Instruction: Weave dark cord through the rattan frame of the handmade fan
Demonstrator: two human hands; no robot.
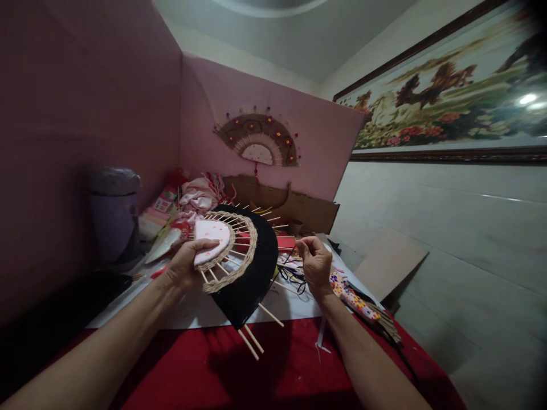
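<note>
In the head view my left hand grips a handmade fan by its pale, pink-spotted half-round base, the thumb lying on top. Thin wooden sticks fan out from this base through a braided tan cord band and a wide black woven band, their ends poking past the edge. To the right, my right hand is closed with fingertips pinched on a black cord near a stick's tip. Loose loops of the cord hang below, between the hand and the fan.
A finished-looking fan hangs on the pink board behind. Pink cloth and packets crowd the back left beside a lilac container. Flower-patterned fabric lies at right. White sheet covers part of the red tablecloth.
</note>
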